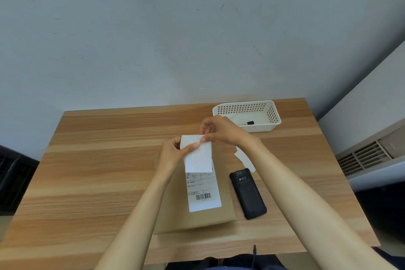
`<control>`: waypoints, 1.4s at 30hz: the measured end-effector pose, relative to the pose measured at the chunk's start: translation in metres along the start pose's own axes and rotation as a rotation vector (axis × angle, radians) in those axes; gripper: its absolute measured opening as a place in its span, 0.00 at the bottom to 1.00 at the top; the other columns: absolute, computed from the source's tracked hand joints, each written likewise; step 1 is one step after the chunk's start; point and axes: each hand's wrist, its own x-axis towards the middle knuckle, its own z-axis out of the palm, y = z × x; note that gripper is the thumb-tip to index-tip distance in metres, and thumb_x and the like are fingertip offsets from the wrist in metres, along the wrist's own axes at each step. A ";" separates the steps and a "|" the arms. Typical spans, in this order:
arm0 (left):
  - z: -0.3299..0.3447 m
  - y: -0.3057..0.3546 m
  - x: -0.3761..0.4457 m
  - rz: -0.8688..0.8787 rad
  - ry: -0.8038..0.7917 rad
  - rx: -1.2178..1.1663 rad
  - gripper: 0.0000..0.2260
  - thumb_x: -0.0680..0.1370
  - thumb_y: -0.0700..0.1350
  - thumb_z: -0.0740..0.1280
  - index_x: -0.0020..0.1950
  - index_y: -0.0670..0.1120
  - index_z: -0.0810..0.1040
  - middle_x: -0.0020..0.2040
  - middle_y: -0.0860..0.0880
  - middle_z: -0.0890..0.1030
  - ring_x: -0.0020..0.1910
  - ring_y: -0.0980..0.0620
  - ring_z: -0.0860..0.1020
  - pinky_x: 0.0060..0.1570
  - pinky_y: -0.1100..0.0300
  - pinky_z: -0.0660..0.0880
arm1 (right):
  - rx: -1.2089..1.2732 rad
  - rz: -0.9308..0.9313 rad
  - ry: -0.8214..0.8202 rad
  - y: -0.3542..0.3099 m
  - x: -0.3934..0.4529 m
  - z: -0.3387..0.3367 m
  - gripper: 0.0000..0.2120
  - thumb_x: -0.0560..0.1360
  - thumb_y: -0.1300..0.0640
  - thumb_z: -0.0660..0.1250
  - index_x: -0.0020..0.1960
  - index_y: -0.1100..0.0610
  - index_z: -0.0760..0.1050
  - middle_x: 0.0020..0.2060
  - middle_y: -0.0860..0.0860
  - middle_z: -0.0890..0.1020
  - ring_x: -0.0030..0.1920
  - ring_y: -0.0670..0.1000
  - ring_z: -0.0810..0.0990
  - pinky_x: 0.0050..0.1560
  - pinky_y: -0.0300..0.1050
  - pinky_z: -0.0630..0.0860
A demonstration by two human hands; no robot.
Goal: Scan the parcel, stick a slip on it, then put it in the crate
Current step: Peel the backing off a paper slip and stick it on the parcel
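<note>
A flat brown parcel lies on the wooden table in front of me, with a white barcode label stuck on its top. Above the parcel's far end I hold a white slip with both hands. My left hand pinches its upper left edge. My right hand pinches its top right corner. The slip hangs down over the top of the label. A white perforated crate stands at the table's back right, beyond my right hand.
A black handheld scanner lies face down just right of the parcel. Loose white paper lies under my right forearm. A small black-tipped object rests inside the crate. A wall runs behind the table, and a vent unit stands at the right.
</note>
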 end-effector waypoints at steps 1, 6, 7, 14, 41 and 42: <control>0.000 0.000 0.000 0.000 -0.003 0.004 0.09 0.70 0.45 0.78 0.48 0.45 0.85 0.43 0.48 0.88 0.43 0.50 0.86 0.44 0.55 0.79 | 0.009 0.001 0.005 0.001 0.000 0.000 0.11 0.70 0.59 0.77 0.50 0.61 0.80 0.44 0.59 0.86 0.43 0.51 0.84 0.46 0.43 0.81; 0.004 -0.001 0.000 0.027 0.044 0.008 0.09 0.74 0.47 0.74 0.48 0.43 0.84 0.44 0.44 0.87 0.42 0.49 0.83 0.43 0.54 0.76 | 0.013 -0.003 0.041 0.002 0.001 0.002 0.12 0.70 0.64 0.76 0.53 0.61 0.80 0.47 0.56 0.85 0.43 0.47 0.83 0.44 0.37 0.79; 0.004 -0.001 0.000 0.044 0.051 0.005 0.07 0.77 0.47 0.72 0.47 0.44 0.84 0.43 0.46 0.86 0.41 0.52 0.82 0.42 0.57 0.74 | 0.017 -0.004 0.057 0.002 0.001 0.002 0.13 0.70 0.64 0.77 0.53 0.60 0.80 0.47 0.54 0.84 0.41 0.46 0.81 0.43 0.36 0.77; 0.007 -0.004 0.000 0.054 0.088 0.004 0.11 0.83 0.46 0.62 0.57 0.40 0.78 0.51 0.44 0.84 0.50 0.48 0.81 0.45 0.59 0.74 | 0.078 -0.013 0.108 0.006 0.002 0.002 0.11 0.70 0.64 0.76 0.51 0.58 0.80 0.41 0.49 0.79 0.40 0.48 0.78 0.49 0.45 0.78; -0.005 0.014 0.003 0.211 -0.198 0.235 0.06 0.77 0.49 0.71 0.44 0.48 0.83 0.45 0.51 0.85 0.47 0.58 0.80 0.47 0.77 0.67 | -0.068 -0.080 -0.157 0.000 0.001 0.000 0.13 0.75 0.45 0.72 0.44 0.56 0.81 0.36 0.43 0.80 0.38 0.38 0.75 0.43 0.33 0.69; -0.006 0.014 0.002 0.209 -0.197 0.232 0.06 0.77 0.49 0.71 0.44 0.48 0.84 0.45 0.52 0.85 0.47 0.59 0.80 0.47 0.77 0.67 | -0.064 -0.090 -0.164 0.001 0.000 0.001 0.13 0.75 0.46 0.71 0.45 0.57 0.81 0.37 0.44 0.80 0.39 0.39 0.75 0.43 0.34 0.69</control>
